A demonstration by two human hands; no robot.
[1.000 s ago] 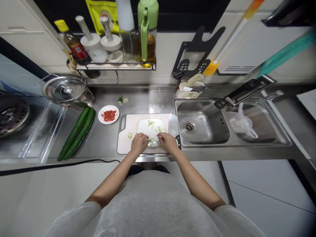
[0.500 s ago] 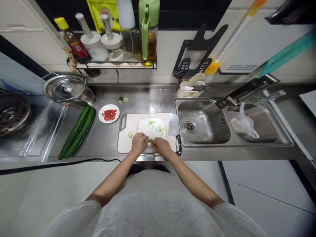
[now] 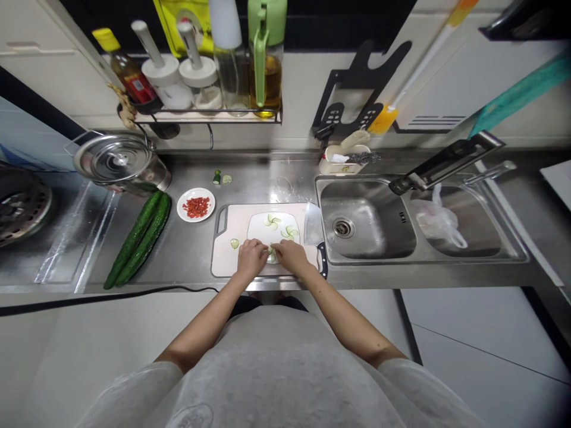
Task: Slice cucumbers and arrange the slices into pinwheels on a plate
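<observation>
Far left, two whole cucumbers [image 3: 145,244] lie untouched, then the dish [image 3: 181,214] of red pieces. On the cutting board [image 3: 225,261], a lone slice [image 3: 234,244] sits just beside the left hand [image 3: 252,257], which stays put at the plate [image 3: 259,229], fingers bunched narrow. Between the hands: the near cluster of cucumber slices [image 3: 272,256], on the plate's near side. And here's the change: the right hand [image 3: 291,257] has come in from the right, fingertips narrow too, beside that cluster! Both hands now seem to be adjusting one arrangement; whether either pinches a slice, I can't tell. Rightmost, the knife [image 3: 313,224] lies idle.
</observation>
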